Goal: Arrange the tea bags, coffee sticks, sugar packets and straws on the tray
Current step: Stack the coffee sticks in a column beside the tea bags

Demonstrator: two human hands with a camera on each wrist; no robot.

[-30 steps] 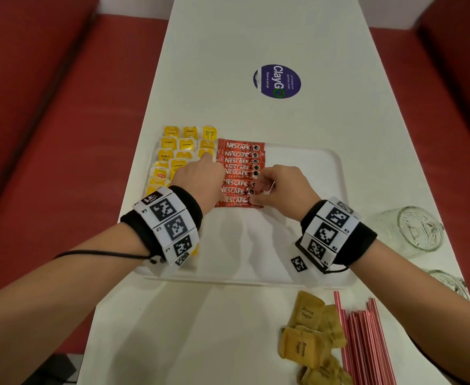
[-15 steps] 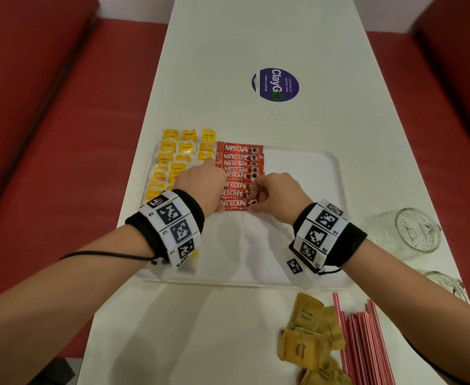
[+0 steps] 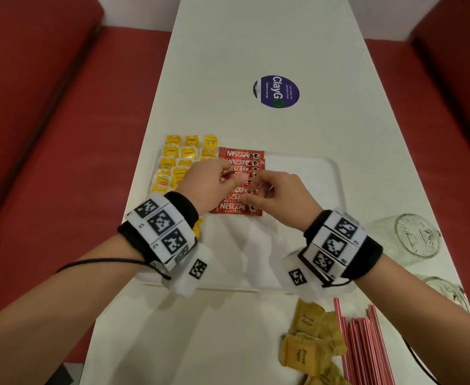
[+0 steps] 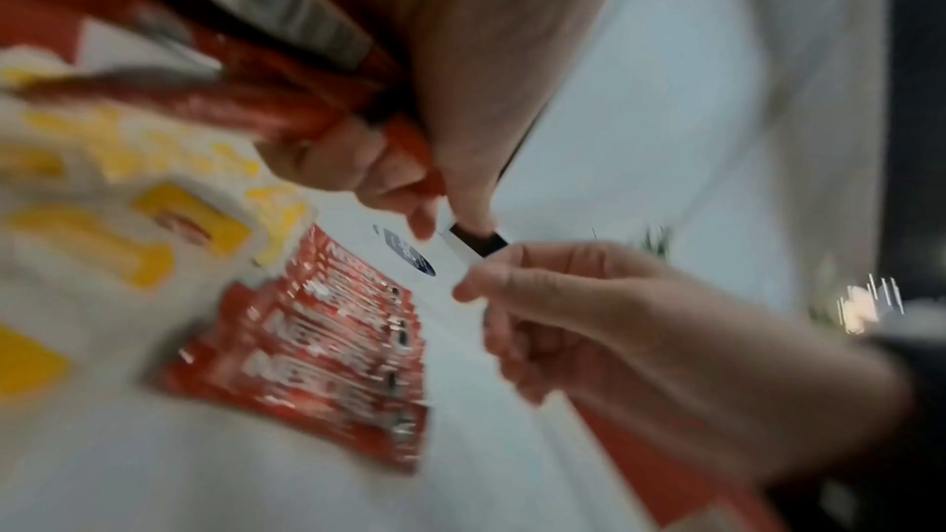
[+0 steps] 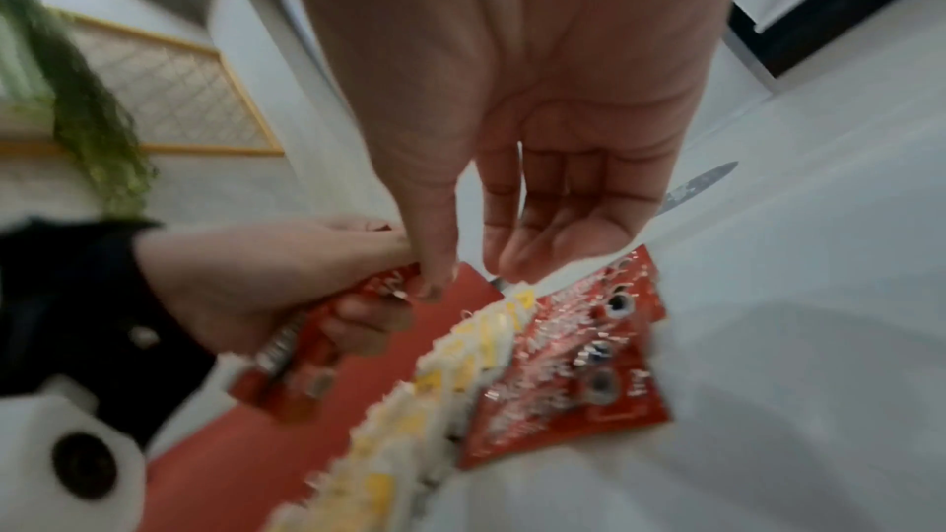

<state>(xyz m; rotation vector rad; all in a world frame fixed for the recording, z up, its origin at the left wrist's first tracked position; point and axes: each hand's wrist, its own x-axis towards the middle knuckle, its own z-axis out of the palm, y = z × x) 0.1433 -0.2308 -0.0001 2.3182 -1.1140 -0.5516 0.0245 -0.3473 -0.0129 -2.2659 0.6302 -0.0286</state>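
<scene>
Currently the left hand (image 3: 210,182) is gripping a bundle of coffee sticks (image 5: 287,354) above the tray (image 3: 322,173), while the right hand (image 3: 278,194) is pinching the end of one. Pulling it could be dragging the laid row (image 3: 240,184) askew or nudging the tea bags (image 3: 181,162). Sugar packets (image 3: 307,343) and straws (image 3: 367,348) are waiting on the white counter (image 3: 256,51), with red bench seats (image 3: 47,134) flanking it.

Tea bags (image 3: 178,165) lie left of coffee sticks (image 3: 239,184) on tray (image 3: 311,190).
</scene>
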